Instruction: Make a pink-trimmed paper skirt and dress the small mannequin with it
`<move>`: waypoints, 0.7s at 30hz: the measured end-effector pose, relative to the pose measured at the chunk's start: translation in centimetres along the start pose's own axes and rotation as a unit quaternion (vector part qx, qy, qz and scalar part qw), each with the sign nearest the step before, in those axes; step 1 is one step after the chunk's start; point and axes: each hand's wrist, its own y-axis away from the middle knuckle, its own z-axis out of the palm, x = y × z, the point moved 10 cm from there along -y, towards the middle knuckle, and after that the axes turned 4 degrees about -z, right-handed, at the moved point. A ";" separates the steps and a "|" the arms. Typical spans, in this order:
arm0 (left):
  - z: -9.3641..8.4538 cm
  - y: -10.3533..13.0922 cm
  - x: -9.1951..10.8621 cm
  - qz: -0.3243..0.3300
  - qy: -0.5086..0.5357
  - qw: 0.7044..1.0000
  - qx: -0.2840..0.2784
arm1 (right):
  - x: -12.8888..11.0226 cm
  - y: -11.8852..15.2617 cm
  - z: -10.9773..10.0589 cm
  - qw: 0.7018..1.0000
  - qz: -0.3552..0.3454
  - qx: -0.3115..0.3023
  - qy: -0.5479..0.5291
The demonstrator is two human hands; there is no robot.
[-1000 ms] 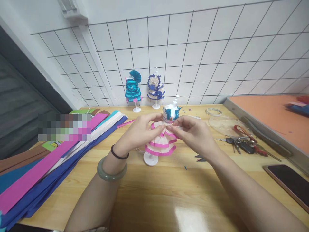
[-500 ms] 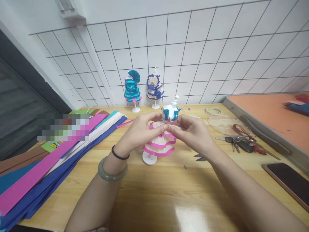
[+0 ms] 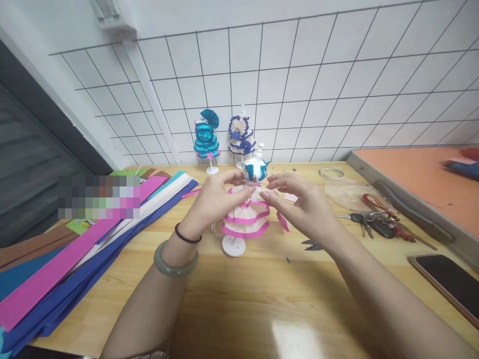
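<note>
In front of me a small dress form stands on a round white base. Blue paper pieces cover its top, and a tiered white skirt with pink edges hangs below. My left hand grips the form at its waist, thumb across the front and fingers behind the left side. At the right side, my right hand has thumb and fingers apart, close to the skirt. A pink-edged paper strip shows below that hand; how it joins the skirt is hidden.
Two dressed forms, one teal and one dark blue and cream, stand by the gridded wall. Crepe paper strips lie left. Scissors, keys, a tape roll and a phone lie right.
My right hand has come off the waist and its fingers have spread. The dress form has tilted slightly left and now looks more upright. The pink-edged strip has come into sight at the right.
</note>
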 end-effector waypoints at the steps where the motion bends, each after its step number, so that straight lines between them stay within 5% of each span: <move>1: -0.3 -0.1 -0.1 -0.004 -0.002 1.000 0.015 | -0.9 0.0 -0.4 0.998 -0.050 0.023 0.029; 7: -0.5 -0.1 -0.5 -0.017 0.015 0.999 0.035 | -5.5 1.2 0.9 0.952 -0.262 0.010 0.156; 12: 0.1 0.0 -0.2 -0.011 0.036 0.999 0.022 | -6.2 2.0 1.8 0.919 -0.312 0.027 0.240; 21: -0.1 -0.2 -0.9 -0.021 0.087 0.996 0.024 | -7.7 3.4 2.2 0.890 -0.384 0.041 0.242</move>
